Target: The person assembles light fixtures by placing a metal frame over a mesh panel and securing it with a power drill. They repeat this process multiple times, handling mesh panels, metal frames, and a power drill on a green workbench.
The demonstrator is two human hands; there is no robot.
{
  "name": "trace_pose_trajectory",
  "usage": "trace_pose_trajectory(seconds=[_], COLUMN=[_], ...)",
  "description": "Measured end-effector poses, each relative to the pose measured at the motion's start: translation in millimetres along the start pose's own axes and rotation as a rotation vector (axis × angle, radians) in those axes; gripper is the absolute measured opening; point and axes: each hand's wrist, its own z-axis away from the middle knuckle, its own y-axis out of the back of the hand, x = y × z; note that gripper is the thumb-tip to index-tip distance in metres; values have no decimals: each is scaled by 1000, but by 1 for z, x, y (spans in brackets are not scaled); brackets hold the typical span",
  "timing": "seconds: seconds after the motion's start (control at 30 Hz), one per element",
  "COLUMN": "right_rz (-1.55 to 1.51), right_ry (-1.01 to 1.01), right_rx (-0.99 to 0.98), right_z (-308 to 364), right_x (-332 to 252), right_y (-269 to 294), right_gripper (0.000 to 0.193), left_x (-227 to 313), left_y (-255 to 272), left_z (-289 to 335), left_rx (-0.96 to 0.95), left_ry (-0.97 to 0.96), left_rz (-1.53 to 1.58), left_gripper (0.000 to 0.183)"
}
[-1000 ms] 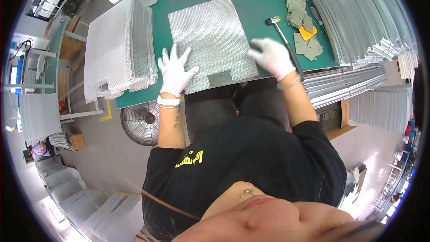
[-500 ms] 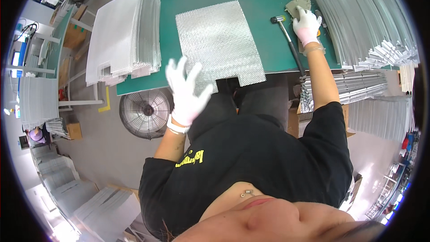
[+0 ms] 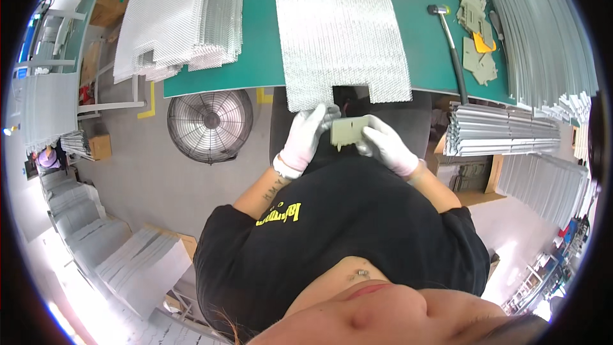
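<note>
A silvery mesh panel [image 3: 341, 25] with a notch in its near edge lies on the green table [image 3: 418, 57] and juts over the front. My right hand [image 3: 391, 147], in a white glove, is closed on the right end of a flat grey-green plastic plate [image 3: 348, 132] with small pegs below it. My left hand [image 3: 303, 140], also gloved, is at the near edge of the panel's left tab, close to the plate's left end. Its shaded fingers are partly hidden, and I cannot tell whether they grip the panel or the plate.
Stacked mesh panels [image 3: 172, 19] stand at left, more silvery panels [image 3: 543, 32] at right. A mallet [image 3: 450, 48] lies near several grey-green plates [image 3: 476, 57] and an orange-yellow piece [image 3: 484, 43]. A round fan [image 3: 211, 121] is on the floor at left.
My right hand has come from the plates at the right to the middle, bringing one plate. My left hand has moved rightward to the panel's near edge. The head view has shifted.
</note>
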Motion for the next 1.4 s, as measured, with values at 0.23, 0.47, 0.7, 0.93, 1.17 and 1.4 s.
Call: trace_pose_trajectory(seconds=[0.23,0.47,0.7,0.93,1.17,1.4], right_rz=[29,224,134,178,131,198], right_ry=[245,353,401,311,398,376], right_rx=[326,491,505,518,659,700], right_z=[-38,-36,-40,-38,-38,-36], right_x=[39,25,19,18,11,1], right_y=[17,9,-3,6,-7,1], right_gripper=[25,30,44,45,35,33], left_x=[6,0,-9,-13,-19,-16], left_y=[-13,-11,-9,-14,-21,-13], left_z=[-10,-10,-9,-12,-19,-18], left_rx=[137,149,-2,-248,-25,-54], left_ry=[-89,-107,-30,69,94,55], left_rz=[-45,-139,-4,320,-157,-169], left_gripper=[20,26,46,78,36,27])
